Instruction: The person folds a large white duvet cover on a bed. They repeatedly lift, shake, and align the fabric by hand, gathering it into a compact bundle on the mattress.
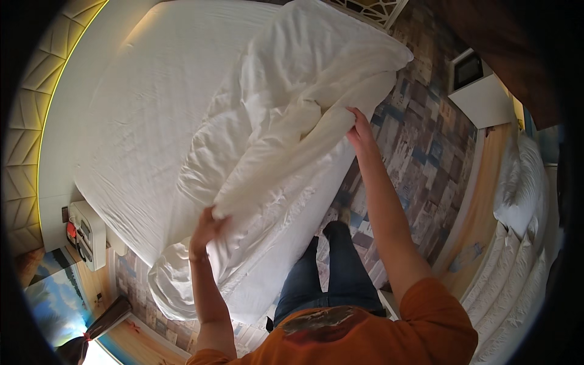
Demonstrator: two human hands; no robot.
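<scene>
A rumpled white duvet [292,150] lies diagonally over the near side of a bed with a white fitted sheet [150,105]. My right hand [359,129] grips the duvet's folded edge on the side toward the floor, the arm stretched far forward. My left hand [209,232] is at the other end of that fold, near a corner of the cloth. Its fingers are blurred, so whether they pinch the fabric is unclear. Below my left wrist, a bunched end of the duvet hangs over the bed's edge.
A padded headboard [25,141] with a lit strip lines the left. A white bedside unit [89,235] stands by the bed. Patchwork-patterned flooring [410,137] runs along the right. Several white pillows [506,273] are stacked at far right, near a white cabinet [483,100].
</scene>
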